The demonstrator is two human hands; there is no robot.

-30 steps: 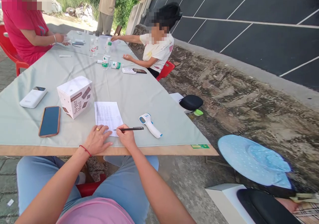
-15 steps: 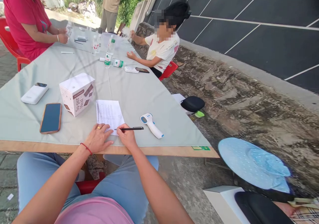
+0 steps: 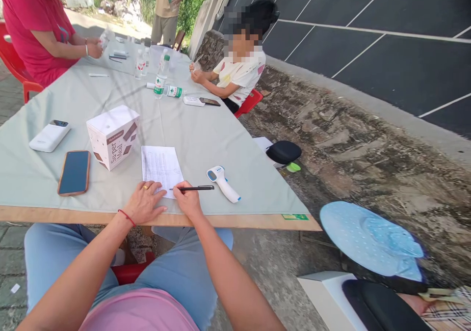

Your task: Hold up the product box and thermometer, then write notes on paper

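A sheet of paper (image 3: 161, 166) covered in small writing lies near the table's front edge. My left hand (image 3: 145, 202) rests with fingers spread on its lower left corner and on the cloth. At the sheet's lower right, my right hand (image 3: 188, 201) is closed on a black pen (image 3: 200, 188), whose tip is at the paper. Right of that hand lies a white and blue infrared thermometer (image 3: 223, 183). Beyond my left hand are a white box (image 3: 113, 137) marked "Super Meal", a phone (image 3: 74, 173) in a brown case and a white power bank (image 3: 50, 135).
Water bottles (image 3: 160, 78), one lying down, and another phone (image 3: 210, 101) are farther up the cloth-covered table (image 3: 206, 139). One person in red (image 3: 44, 41) sits at the far left, another in white (image 3: 241, 70) at the right. A blue hat (image 3: 368, 237) is beside the table's right corner.
The pen has tilted slightly in my right hand, its tip staying by the paper. My left hand holds its place. The person in white has brought both hands together.
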